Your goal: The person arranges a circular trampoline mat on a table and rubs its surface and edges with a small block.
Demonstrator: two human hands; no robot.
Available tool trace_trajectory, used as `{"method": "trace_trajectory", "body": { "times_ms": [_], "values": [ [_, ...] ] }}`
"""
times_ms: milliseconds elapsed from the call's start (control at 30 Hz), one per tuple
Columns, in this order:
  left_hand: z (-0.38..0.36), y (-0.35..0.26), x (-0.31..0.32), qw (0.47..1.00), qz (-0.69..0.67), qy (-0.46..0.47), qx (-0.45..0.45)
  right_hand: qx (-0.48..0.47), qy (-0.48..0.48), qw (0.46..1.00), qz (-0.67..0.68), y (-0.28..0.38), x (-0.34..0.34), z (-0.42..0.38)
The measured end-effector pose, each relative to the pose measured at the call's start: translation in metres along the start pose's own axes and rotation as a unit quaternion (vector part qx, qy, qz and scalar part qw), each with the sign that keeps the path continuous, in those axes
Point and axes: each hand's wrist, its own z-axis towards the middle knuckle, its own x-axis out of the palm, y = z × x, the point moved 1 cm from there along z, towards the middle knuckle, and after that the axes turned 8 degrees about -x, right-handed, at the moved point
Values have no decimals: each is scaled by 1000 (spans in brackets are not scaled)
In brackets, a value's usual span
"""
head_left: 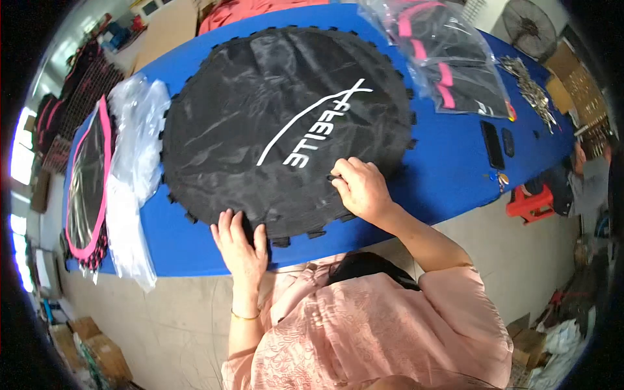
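Observation:
A round black trampoline mat [227, 123] with white lettering and short tabs along its rim lies flat on the blue-covered table [185, 250]. On the mat's near edge rests my left hand [239, 246], fingers stretched out and holding nothing. My right hand [363, 190] is over the mat's near right part, below the lettering. Its fingers are closed in a pinch, and a small dark bit shows at the fingertips. I cannot make out what that bit is.
Clear plastic bags [136, 162] and a pink-edged black mat [89, 182] lie at left. Bagged pink-and-black pieces [448, 58] lie at back right, near metal pieces [530, 88] and a phone [492, 144]. A red stool [530, 203] stands beside the table.

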Motion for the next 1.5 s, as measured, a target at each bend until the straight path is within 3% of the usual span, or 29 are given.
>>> {"method": "trace_trajectory", "body": {
  "times_ms": [200, 333, 467, 667, 933, 1200, 1300, 1500],
  "values": [
    [0, 1, 1, 1000, 2, -2, -3, -94, 67, 989, 91, 55, 25, 7],
    [-1, -3, -1, 1000, -25, -5, 7, -110, 102, 987, 65, 65, 30, 26],
    [-11, -20, -5, 993, -80, 0, 84, -108, 31, 994, 5, 41, 42, 58],
    [-13, -17, -4, 985, -131, 5, 109, -108, 13, 992, 61, 8, 51, 77],
    [-10, -18, -2, 987, -113, -9, 117, -141, 116, 979, 95, 56, 42, 46],
    [-9, -19, 0, 987, -106, -20, 119, -179, 53, 979, 88, 61, 98, 110],
    [-8, -19, 0, 986, -112, -23, 118, -148, 60, 984, 78, 56, 110, 134],
    [-10, -18, 1, 987, -115, -20, 114, -175, 89, 975, 103, 67, 96, 106]
  ]
}}
